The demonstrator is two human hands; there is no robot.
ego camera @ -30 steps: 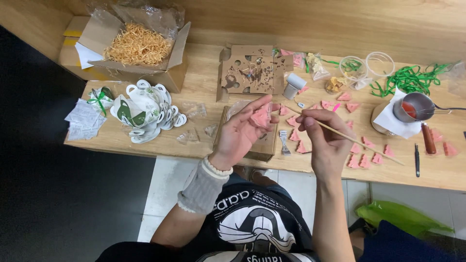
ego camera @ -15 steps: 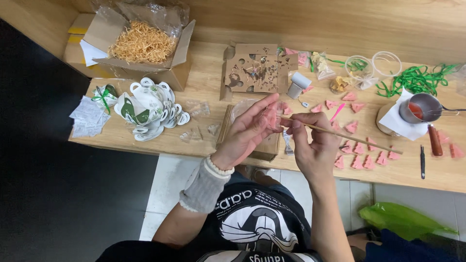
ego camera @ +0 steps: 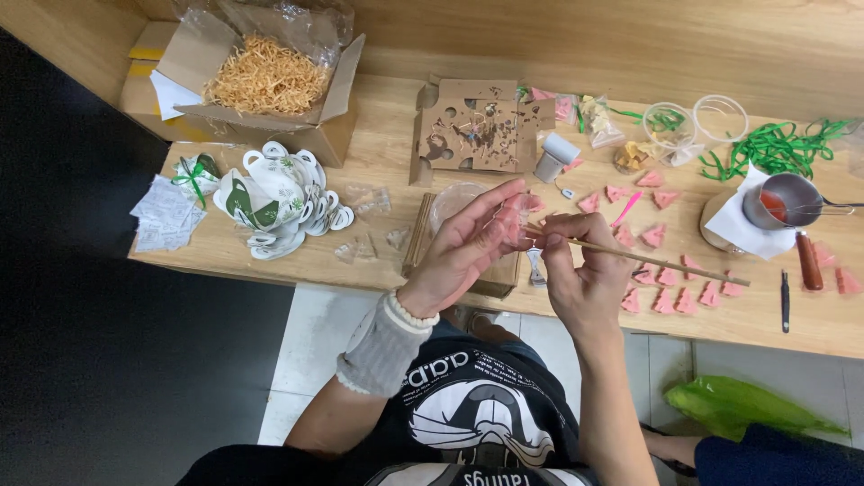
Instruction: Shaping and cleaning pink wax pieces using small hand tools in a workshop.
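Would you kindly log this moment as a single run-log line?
left hand: holds small pink piece | right hand: grips wooden stick, tip at piece | wooden table: more pink pieces, metal cup

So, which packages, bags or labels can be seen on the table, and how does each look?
Open brown cardboard box, back left, holding straw-coloured shredded filling.
Stack of white printed paper slips, far left edge.
Flat brown cardboard sheet with cut holes, back centre.
Small clear plastic bags, right of it.
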